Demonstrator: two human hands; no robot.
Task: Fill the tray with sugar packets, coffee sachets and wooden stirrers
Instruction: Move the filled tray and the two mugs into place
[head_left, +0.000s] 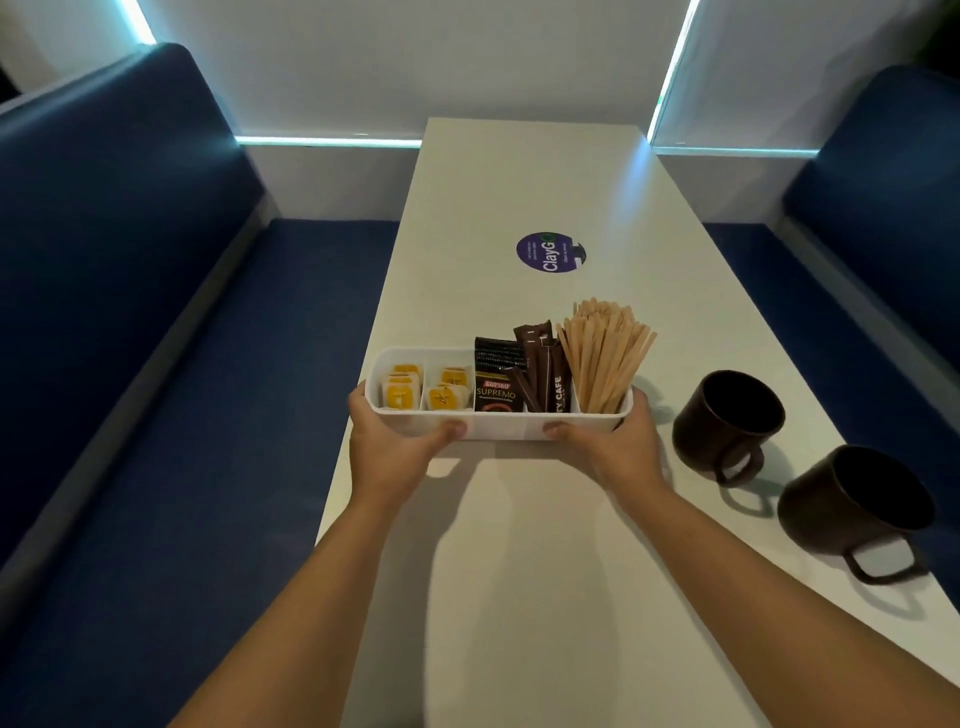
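A white divided tray (498, 427) is held over the near half of the white table (519, 545). My left hand (387, 441) grips its left end and my right hand (621, 441) grips its right end, thumbs on the front wall. Yellow sugar packets (402, 392) fill the two left compartments. Dark coffee sachets (511, 379) stand in the middle compartment. A bundle of wooden stirrers (602, 353) stands upright in the right compartment.
Two dark brown mugs (727, 421) (852, 509) stand on the table's right side. A round purple sticker (545, 251) lies farther back on the table. Blue bench seats (156, 364) (883, 234) flank the table on both sides.
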